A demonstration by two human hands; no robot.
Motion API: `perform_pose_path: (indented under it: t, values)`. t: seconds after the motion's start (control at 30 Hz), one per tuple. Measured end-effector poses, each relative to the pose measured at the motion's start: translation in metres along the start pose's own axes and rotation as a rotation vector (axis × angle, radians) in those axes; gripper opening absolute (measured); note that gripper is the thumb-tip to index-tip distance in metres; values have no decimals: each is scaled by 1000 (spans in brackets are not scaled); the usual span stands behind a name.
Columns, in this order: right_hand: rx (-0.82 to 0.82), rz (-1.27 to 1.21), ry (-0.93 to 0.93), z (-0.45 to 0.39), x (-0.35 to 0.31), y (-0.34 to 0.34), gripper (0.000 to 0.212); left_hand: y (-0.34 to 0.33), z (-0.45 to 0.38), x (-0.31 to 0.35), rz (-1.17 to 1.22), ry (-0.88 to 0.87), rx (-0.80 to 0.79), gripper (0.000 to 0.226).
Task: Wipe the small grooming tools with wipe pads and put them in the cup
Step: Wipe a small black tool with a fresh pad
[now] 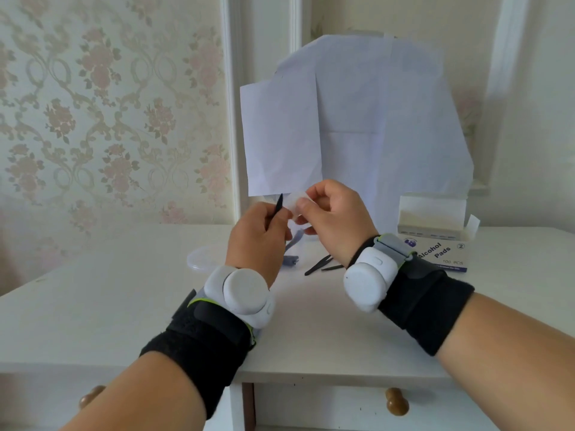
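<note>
Left hand [259, 234] pinching black tool [279, 206], tip up; right hand [334, 217] pinching wipe [294, 202] just beside that tip. Tweezers [319, 264] on table [124, 306] below.

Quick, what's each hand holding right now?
Left hand: grips a thin black tool.
Right hand: pinches a white wipe pad.

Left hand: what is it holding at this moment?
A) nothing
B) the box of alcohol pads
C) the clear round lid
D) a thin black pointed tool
D: the left hand grips a thin black tool, its tip pointing up beside the white wipe pad pinched by the right hand.
</note>
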State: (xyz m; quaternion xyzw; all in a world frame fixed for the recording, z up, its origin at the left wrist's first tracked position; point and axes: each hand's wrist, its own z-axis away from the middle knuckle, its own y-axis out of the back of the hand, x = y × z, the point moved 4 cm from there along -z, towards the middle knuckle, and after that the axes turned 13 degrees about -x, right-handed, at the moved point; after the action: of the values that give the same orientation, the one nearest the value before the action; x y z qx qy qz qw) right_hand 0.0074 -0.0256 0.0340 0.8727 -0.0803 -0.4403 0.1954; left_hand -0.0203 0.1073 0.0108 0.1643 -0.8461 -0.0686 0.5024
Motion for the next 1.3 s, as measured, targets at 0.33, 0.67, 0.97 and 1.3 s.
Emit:
perform_pose_path:
  t: [0.33,0.67,0.97,1.3]
  values:
    - [11,-633,-172,2,7,-12,23,-1,-1,-2,2,27,-36,27]
    - [4,-706,-108,5,6,-12,18,-1,5,5,-1,-60,-88,34]
    - [-58,-601,-79,1,14,-13,18,-7,4,4,12,-62,-143,26]
    - [77,-683,-99,1,17,2,21,-10,4,0,4,20,-184,26]
